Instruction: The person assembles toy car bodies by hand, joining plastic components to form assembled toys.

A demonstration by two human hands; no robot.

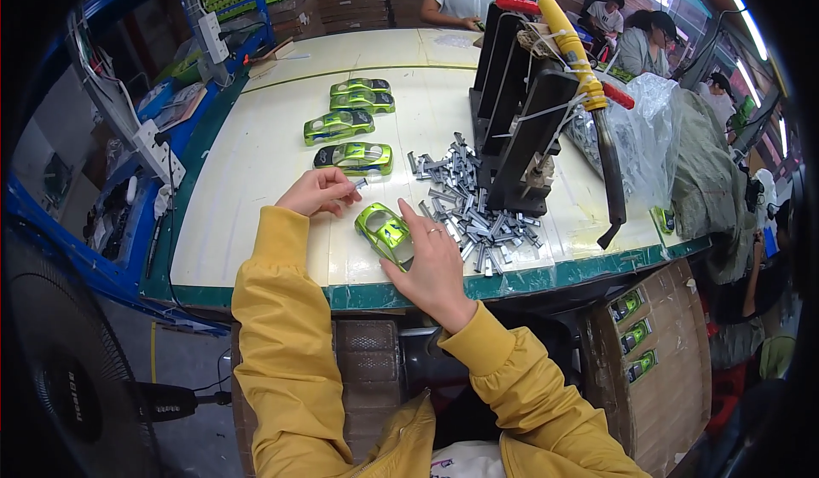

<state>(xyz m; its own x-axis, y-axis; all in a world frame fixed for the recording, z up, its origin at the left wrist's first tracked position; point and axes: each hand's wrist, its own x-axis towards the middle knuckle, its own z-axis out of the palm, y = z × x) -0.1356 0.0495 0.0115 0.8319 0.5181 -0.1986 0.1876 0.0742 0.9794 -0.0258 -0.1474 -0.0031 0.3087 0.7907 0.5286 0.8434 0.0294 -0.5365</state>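
Glossy green car shell (384, 229), rounded, with window openings: one, by the near edge of the pale, smooth surface (235, 179). Right hand (432, 263): thumb and fingers parted, curved about the shell; firmness of grip cannot be told. Left hand (316, 193): thumb and forefinger pinched together on one small grey piece (360, 185). Matching shells (353, 159): four, in a loose column toward the far edge. Slim grey parts (488, 226): one tangled heap, reaching toward the near edge. Black upright plates (539, 124): one stand, beside the heap.
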